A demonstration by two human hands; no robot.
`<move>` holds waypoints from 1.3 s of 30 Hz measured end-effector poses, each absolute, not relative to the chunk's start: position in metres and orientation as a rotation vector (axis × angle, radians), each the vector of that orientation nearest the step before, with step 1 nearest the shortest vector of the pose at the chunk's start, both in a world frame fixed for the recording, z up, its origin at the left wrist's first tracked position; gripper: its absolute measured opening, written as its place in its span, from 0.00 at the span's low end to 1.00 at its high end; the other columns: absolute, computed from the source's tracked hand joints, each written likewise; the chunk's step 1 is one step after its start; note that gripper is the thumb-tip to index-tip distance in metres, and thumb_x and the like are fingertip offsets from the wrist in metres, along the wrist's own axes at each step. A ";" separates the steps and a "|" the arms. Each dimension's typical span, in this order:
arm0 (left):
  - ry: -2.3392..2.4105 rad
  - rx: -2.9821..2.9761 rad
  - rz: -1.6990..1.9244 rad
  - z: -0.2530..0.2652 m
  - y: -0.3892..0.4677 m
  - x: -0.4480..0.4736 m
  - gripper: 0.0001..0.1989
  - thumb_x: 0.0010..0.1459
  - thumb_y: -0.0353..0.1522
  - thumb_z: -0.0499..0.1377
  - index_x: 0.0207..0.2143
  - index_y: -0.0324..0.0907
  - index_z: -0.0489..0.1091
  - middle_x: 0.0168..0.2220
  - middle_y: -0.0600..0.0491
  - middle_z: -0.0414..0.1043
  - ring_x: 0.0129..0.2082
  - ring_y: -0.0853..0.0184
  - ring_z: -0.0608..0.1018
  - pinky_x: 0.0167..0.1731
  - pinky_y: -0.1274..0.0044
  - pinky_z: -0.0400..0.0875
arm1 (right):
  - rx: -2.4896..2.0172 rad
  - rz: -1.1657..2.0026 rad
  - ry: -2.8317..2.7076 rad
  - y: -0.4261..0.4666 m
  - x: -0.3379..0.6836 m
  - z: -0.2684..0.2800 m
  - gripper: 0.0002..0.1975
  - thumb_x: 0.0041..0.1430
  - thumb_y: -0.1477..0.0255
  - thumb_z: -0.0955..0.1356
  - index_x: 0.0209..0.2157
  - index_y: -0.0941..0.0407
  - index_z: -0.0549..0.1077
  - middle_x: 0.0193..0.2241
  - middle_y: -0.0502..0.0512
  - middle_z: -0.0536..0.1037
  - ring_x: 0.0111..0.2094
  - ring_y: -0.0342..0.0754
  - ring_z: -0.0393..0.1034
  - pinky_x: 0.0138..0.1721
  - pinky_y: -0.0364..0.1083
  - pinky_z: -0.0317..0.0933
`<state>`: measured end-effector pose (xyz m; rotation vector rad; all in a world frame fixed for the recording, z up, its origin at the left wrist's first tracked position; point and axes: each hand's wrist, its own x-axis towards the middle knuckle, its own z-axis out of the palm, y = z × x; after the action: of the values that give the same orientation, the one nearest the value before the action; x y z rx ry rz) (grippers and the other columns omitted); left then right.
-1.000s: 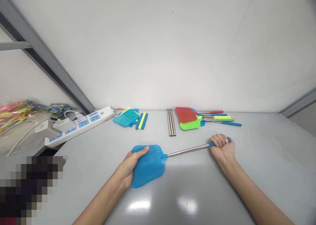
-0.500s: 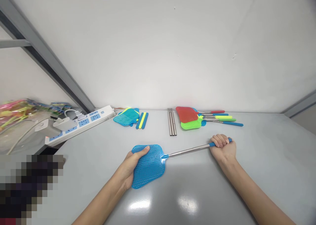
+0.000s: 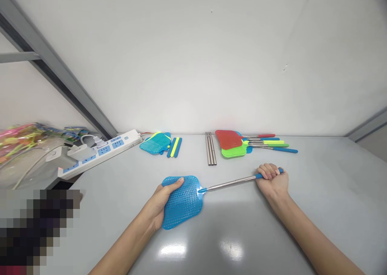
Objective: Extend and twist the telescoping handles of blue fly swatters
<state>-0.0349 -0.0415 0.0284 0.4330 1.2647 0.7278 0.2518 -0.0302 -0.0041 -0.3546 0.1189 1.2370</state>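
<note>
A blue fly swatter (image 3: 186, 204) with a metal rod is held between my two hands above the grey table. My left hand (image 3: 160, 204) grips the left edge of its perforated head, thumb on top. At the other end, my right hand (image 3: 273, 178) is wrapped around the blue handle grip. Behind it, assembled fly swatters (image 3: 229, 140) with red, green and blue heads lie stacked, handles to the right. Several metal rods (image 3: 211, 149) lie side by side left of that stack. Further left are loose swatter heads (image 3: 155, 143) and three handle grips (image 3: 174, 147), two blue and one yellow.
A white power strip (image 3: 102, 150) with plugs and cables runs along the table's left edge. Beyond it sits a clear plastic bag (image 3: 24, 150) of colourful items. A pale wall (image 3: 211, 65) rises behind the table (image 3: 99, 210). A pixelated dark patch covers the lower left.
Almost nothing differs: both hands keep their hold on the blue fly swatter, and the view has shifted slightly.
</note>
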 end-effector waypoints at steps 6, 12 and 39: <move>1.255 0.448 0.737 0.026 -0.042 -0.037 0.20 0.40 0.37 0.62 0.37 0.37 0.67 0.31 0.45 0.73 0.30 0.57 0.76 0.32 0.65 0.70 | -0.370 1.249 0.092 -0.031 0.250 -0.005 0.09 0.34 0.77 0.56 0.13 0.56 0.43 0.08 0.43 0.45 0.09 0.38 0.41 0.09 0.38 0.42; 1.277 0.432 0.748 0.027 -0.042 -0.036 0.21 0.39 0.37 0.62 0.37 0.37 0.66 0.32 0.45 0.73 0.31 0.57 0.75 0.33 0.64 0.70 | -0.380 1.235 0.147 -0.032 0.246 -0.002 0.09 0.35 0.77 0.56 0.13 0.56 0.44 0.08 0.43 0.45 0.09 0.38 0.41 0.09 0.39 0.42; 1.216 0.394 0.719 0.031 -0.041 -0.036 0.21 0.41 0.36 0.62 0.38 0.35 0.66 0.32 0.43 0.73 0.32 0.56 0.75 0.35 0.65 0.69 | -0.433 1.231 0.067 -0.033 0.242 -0.003 0.09 0.36 0.76 0.56 0.12 0.56 0.45 0.08 0.42 0.45 0.09 0.37 0.42 0.09 0.38 0.44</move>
<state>-0.0362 -0.0411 0.0310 0.3945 1.2156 0.7188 0.2423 -0.0330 -0.0034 -0.4334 0.0667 1.2312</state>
